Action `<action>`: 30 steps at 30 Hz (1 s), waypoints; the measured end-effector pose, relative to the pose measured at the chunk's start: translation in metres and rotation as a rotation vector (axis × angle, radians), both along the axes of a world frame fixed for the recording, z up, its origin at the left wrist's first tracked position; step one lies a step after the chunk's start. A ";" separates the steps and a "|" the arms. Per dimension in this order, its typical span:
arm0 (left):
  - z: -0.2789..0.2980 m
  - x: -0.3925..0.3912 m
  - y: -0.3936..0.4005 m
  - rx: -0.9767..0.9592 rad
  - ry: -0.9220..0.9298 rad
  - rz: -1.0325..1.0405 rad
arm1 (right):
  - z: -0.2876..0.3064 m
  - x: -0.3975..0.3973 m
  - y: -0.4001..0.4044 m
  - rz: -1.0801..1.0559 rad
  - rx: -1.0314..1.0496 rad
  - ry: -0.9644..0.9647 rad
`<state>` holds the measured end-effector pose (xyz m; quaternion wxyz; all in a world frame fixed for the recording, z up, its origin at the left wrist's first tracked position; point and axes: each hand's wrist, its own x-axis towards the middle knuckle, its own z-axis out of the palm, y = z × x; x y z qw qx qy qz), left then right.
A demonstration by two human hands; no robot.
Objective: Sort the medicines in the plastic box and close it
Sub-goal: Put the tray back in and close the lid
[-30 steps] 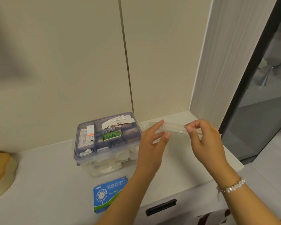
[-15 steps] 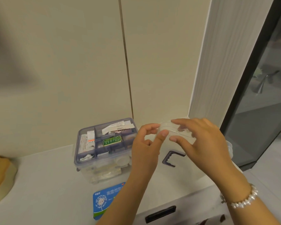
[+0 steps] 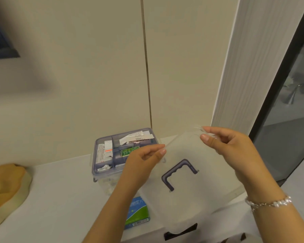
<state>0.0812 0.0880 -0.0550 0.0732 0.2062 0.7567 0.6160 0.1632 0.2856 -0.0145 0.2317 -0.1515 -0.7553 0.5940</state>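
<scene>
Lid (image 3: 188, 195) now tilted up, its handle (image 3: 178, 173) facing the camera; left hand (image 3: 144, 162) and right hand (image 3: 230, 148) pinch its top edge beside the box (image 3: 102, 172).

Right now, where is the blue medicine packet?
In the head view the flat blue medicine packet lies on the white countertop in front of the clear plastic box, under the left forearm, outside the box.

The blue and green medicine packet (image 3: 138, 213) lying below the left hand's (image 3: 144, 159) grip shows the white characters "定片"; its smaller print is too blurred to read. Printing on the white slips and green packet (image 3: 129, 152) in the box (image 3: 102, 172), just left of that grip, is illegible.
</scene>
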 end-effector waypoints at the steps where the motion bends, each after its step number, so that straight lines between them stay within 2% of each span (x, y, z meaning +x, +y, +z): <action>1: 0.000 -0.003 -0.007 -0.023 -0.014 0.006 | -0.004 -0.003 -0.002 0.004 -0.045 -0.005; 5: -0.001 -0.015 -0.040 -0.090 -0.052 0.065 | -0.018 -0.016 -0.004 0.001 -0.192 -0.056; 9: -0.001 -0.025 -0.069 -0.012 -0.119 0.151 | -0.035 -0.034 -0.008 -0.036 -0.424 -0.103; 12: -0.001 -0.028 -0.083 0.001 -0.177 0.134 | -0.045 -0.046 -0.014 -0.033 -0.560 -0.117; 20: -0.003 -0.038 -0.114 -0.064 -0.208 0.053 | -0.063 -0.070 -0.030 -0.024 -0.656 -0.092; 22: -0.006 -0.042 -0.115 0.036 -0.183 0.147 | -0.065 -0.075 -0.032 0.008 -0.683 -0.054; 25: -0.009 -0.050 -0.115 0.238 -0.177 0.399 | -0.067 -0.083 -0.039 0.051 -0.707 0.001; 30: -0.021 -0.059 -0.117 0.285 -0.108 0.691 | -0.076 -0.098 -0.053 0.130 -0.567 0.008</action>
